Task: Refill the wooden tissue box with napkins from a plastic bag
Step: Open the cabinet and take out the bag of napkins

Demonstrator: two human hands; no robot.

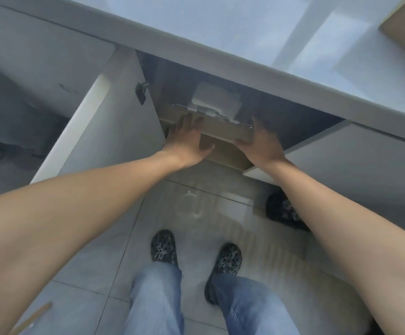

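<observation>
A tan wooden tissue box [225,135] sits at the front edge of a shelf inside an open cabinet under the counter. My left hand [187,141] grips its left end, fingers spread over the top and thumb on the front face. My right hand [261,143] clasps its right end. Just behind the box, deeper in the dark cabinet, lies a white pack of napkins in plastic [214,100]; its lower part is hidden by the box.
A white cabinet door [95,131] stands open on the left, another door [341,153] on the right. The grey counter edge [220,52] overhangs the opening. Below are floor tiles, my feet in patterned clogs [164,246], and a dark shoe [283,211].
</observation>
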